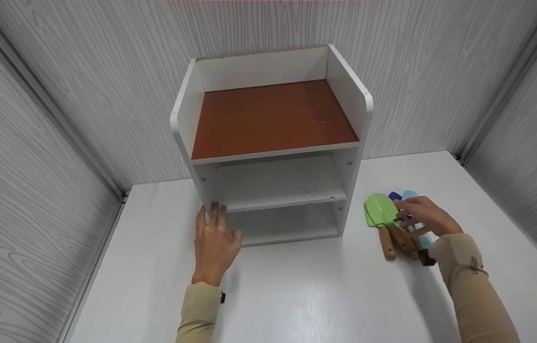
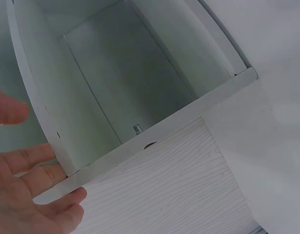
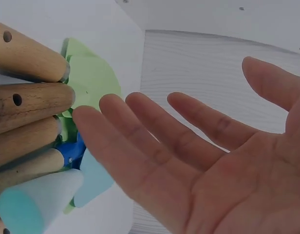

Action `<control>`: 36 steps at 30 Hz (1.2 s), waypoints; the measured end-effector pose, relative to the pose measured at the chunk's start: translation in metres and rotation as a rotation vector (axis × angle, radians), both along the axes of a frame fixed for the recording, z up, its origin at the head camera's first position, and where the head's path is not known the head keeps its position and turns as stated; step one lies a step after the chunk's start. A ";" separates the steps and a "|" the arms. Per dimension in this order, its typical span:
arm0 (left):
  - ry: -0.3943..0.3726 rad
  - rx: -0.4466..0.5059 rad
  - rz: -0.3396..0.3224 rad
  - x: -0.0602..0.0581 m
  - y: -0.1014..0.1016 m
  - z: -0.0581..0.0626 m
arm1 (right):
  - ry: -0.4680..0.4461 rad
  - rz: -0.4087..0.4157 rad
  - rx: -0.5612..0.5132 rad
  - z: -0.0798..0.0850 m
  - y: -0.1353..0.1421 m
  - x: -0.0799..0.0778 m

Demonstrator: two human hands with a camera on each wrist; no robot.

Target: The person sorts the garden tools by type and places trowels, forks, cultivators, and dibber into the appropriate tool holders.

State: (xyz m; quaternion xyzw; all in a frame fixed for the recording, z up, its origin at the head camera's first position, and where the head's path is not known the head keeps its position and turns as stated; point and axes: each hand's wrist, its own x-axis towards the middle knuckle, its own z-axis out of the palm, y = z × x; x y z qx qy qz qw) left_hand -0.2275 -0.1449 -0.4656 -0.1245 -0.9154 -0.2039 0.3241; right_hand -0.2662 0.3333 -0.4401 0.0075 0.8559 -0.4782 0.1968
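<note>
A white small shelf unit with a reddish-brown top board stands upright on the table. My left hand touches the front edge of its left side panel; in the left wrist view the extended fingers lie on both sides of that edge, the thumb apart. Over a bunch of garden hand tools my right hand hovers with spread fingers, holding nothing. The bunch includes a light-green trowel, several wooden handles, a dark-blue piece and a light-blue handle. Some tool heads overlap and are partly hidden.
The white table extends in front of the unit and to both sides. Grey wood-grain panels stand behind and at left and right. The unit has two open compartments below its top board.
</note>
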 end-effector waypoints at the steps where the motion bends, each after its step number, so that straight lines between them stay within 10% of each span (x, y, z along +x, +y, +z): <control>1: 0.001 0.000 0.002 0.000 0.000 0.000 | -0.009 0.001 -0.001 -0.001 0.001 -0.001; 36: 0.025 -0.016 -0.002 0.002 -0.004 0.000 | -0.206 -0.012 -0.028 -0.019 0.015 -0.013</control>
